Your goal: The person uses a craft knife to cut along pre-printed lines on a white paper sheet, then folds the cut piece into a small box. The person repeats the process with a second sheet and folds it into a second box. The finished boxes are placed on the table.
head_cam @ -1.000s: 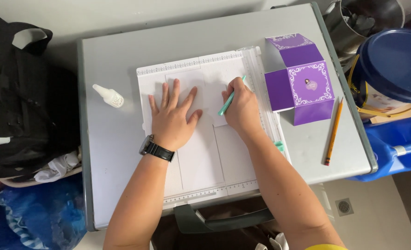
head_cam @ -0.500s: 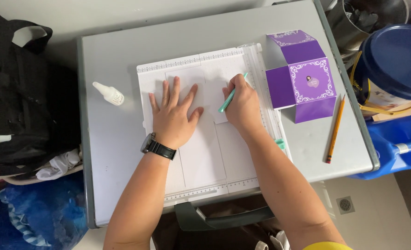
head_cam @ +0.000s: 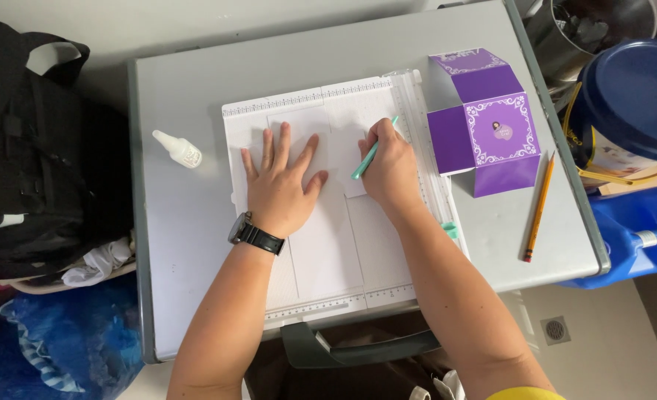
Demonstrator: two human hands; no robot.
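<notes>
A white scoring board (head_cam: 410,289) with ruled edges lies on a small grey table (head_cam: 195,244). A sheet of white paper (head_cam: 332,244) rests on the board. My left hand (head_cam: 280,185), with a black wristwatch, presses flat on the paper, fingers spread. My right hand (head_cam: 387,167) grips a slim teal scoring tool (head_cam: 369,155), its tip down on the paper near the board's upper middle.
A white glue bottle (head_cam: 178,148) lies left of the board. A folded purple box with white ornament (head_cam: 487,122) and a yellow pencil (head_cam: 538,207) lie to the right. A black bag (head_cam: 32,148) stands at left, a blue-lidded bucket (head_cam: 632,96) at right.
My right hand with the teal tool has shifted very slightly on the paper. My left hand stays flat in the same place.
</notes>
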